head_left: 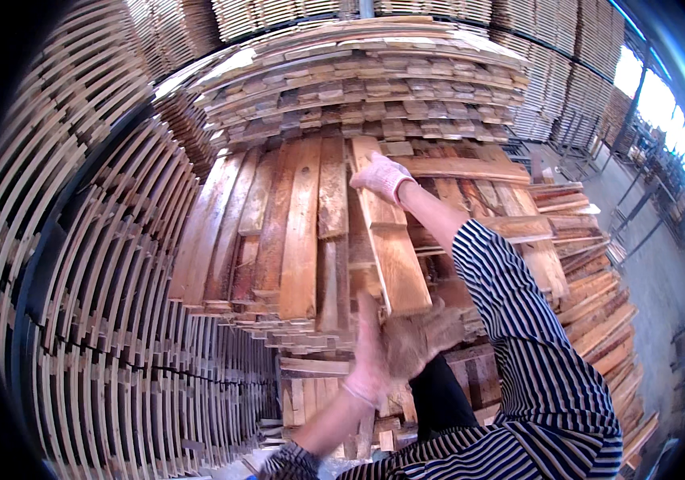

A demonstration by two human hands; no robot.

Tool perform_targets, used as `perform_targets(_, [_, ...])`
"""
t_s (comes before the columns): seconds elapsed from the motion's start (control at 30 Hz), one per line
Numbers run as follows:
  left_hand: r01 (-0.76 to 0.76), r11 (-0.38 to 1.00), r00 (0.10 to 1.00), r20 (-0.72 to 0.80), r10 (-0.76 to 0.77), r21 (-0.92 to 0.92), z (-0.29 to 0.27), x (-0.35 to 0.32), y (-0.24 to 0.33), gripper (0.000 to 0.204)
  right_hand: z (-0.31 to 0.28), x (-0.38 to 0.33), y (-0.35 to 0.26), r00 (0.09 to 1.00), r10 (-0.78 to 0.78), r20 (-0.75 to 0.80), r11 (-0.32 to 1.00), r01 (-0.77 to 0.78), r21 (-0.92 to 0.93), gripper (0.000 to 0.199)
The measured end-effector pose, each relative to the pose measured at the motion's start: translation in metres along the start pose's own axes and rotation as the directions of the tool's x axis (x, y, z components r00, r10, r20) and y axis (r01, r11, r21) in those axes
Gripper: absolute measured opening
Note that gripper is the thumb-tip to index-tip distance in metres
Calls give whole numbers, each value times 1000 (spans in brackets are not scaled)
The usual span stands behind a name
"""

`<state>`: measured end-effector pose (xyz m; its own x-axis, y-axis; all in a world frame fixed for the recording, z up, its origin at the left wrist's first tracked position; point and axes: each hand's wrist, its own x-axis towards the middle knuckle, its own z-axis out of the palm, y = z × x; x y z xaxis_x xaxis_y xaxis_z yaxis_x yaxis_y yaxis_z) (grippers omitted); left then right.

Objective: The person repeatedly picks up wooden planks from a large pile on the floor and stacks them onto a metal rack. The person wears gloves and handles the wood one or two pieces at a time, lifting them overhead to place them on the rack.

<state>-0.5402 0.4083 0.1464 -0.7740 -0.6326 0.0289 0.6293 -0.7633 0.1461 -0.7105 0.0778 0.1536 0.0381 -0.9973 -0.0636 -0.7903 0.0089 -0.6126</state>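
A pale wooden plank (397,268) lies slanted over the layer of boards in the middle, one end toward me. My right hand (380,176), in a light pinkish work glove, is closed around the plank's far part. By its near end is my left hand (368,352), also gloved and somewhat blurred, its fingers stretched out beside the edge. Whether those fingertips touch the wood I cannot tell. Just under the plank's near end shows a blurred brown patch (422,340), perhaps cloth. Side by side to the left lie several reddish-brown boards (302,228).
Behind the boards rises a tall stack of planks (366,80). Slatted wood stacks (134,264) stand close on my left. Loose boards (598,320) are heaped on the right, beside a grey floor (646,280). A crosswise board (466,169) lies right of my hand.
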Motion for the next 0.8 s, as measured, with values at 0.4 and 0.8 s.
perform_targets(0.4, [-273, 962, 942, -209, 263, -17, -127, 11, 49, 55, 67, 31, -45, 990, 87, -110, 991, -97, -88, 91])
perform_targets(0.8, [-611, 792, 514, -759, 400, 4, -140, -37, 36, 74, 68, 22, 10, 965, 104, -242, 987, -69, 148, 86])
